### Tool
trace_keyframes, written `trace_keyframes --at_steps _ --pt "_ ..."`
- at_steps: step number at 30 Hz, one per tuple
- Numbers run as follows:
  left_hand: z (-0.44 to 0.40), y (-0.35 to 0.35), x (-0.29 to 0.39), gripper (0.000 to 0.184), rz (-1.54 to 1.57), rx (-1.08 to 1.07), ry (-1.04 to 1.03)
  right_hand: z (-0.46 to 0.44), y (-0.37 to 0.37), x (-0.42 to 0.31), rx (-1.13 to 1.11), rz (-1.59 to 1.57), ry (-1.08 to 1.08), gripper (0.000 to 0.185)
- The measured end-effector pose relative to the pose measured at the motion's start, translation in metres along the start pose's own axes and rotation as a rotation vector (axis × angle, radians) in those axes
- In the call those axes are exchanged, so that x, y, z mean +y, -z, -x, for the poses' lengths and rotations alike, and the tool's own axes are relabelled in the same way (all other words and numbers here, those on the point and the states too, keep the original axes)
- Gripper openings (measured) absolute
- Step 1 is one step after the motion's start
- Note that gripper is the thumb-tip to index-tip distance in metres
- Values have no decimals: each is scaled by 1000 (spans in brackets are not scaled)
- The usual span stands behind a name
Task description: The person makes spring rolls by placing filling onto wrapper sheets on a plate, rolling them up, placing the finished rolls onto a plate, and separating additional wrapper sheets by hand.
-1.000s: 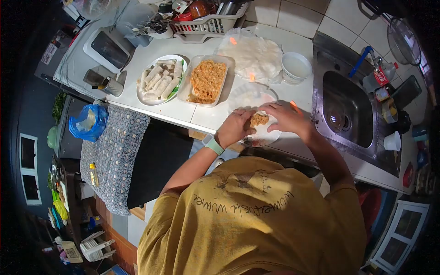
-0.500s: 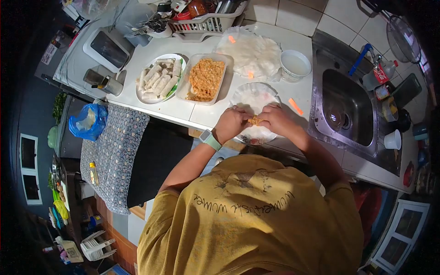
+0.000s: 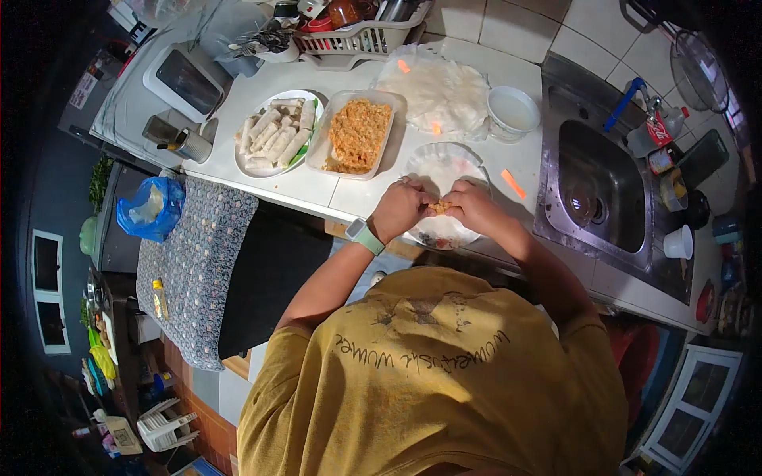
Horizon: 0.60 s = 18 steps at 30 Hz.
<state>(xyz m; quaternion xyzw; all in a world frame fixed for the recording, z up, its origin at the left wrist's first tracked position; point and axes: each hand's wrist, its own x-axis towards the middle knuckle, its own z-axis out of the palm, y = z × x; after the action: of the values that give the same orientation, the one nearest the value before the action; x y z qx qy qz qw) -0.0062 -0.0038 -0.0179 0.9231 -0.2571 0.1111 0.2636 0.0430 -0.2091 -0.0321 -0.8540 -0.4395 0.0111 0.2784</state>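
My left hand (image 3: 402, 208) and my right hand (image 3: 475, 208) meet over a round plate (image 3: 447, 159) at the counter's front edge. Their fingers are closed on the two ends of a small orange-brown filling portion (image 3: 439, 208). A thin white wrapper (image 3: 438, 176) lies on the plate, partly hidden by the hands. Behind and to the left is a clear tub (image 3: 357, 131) of the same filling. Beside it, white rolls (image 3: 278, 139) are piled on an oval plate (image 3: 248, 168). A stack of wrappers (image 3: 444, 95) on plastic and a bowl of cloudy liquid (image 3: 512, 113) stand behind.
An orange strip (image 3: 513, 183) lies right of the plate. Farther right is a steel sink (image 3: 603, 190) with a blue faucet (image 3: 623, 105). A dish rack (image 3: 361, 44) stands at the back. At left are metal cups (image 3: 190, 147) and a blue bag (image 3: 151, 210).
Both hands were spread around the filling a second ago. They have drawn together, with fingers closed at its ends, and the filling portion looks narrower.
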Motion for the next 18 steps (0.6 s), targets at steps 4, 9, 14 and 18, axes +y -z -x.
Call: trace_keyframes --at_steps 4,9,14,18 --pt "0 5 7 15 -8 32 14 -5 12 -14 14 -29 -2 16" --pt "7 10 9 29 70 62 -3 -18 28 -19 -129 18 34 13" --pt "31 27 12 42 140 128 58 -87 36 -41 -19 60 231 11" --pt "51 48 15 40 231 93 124 -164 -1 -54 -96 -41 278 12"
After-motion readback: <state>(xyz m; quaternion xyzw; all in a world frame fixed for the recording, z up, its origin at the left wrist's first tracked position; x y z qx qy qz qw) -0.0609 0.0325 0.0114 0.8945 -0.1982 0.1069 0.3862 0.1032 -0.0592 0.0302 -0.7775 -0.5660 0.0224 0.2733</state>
